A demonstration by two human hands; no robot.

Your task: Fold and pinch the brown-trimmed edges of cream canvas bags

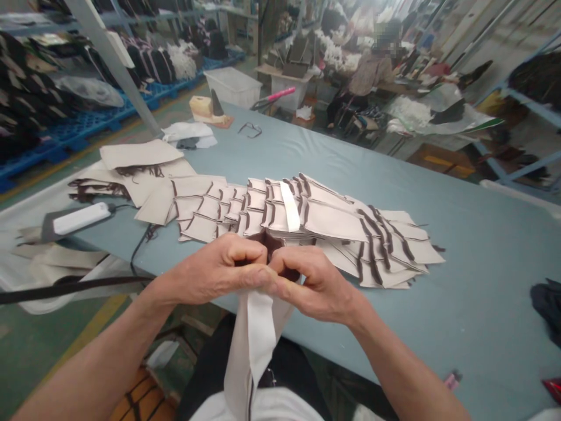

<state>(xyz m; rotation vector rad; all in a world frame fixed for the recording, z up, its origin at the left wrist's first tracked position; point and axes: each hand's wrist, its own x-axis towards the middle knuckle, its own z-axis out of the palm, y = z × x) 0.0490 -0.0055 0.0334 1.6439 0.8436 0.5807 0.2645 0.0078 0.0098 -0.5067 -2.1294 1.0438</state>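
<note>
The left hand (219, 272) and right hand (313, 280) are clenched together, pinching the top edge of one cream piece (256, 333) that hangs off the near edge of the bench (482, 263). Behind them lies a long, overlapped row (333, 222) of dark-trimmed pieces, seemingly handled already. A looser pile (140, 158) at the far left looks untouched.

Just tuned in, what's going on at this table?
The left hand and right hand together pinch the top edge of a beige fabric piece, which hangs down in front of the table. Just beyond them a fanned stack of dark-trimmed pieces lies on it. Another person sits far behind.
</note>
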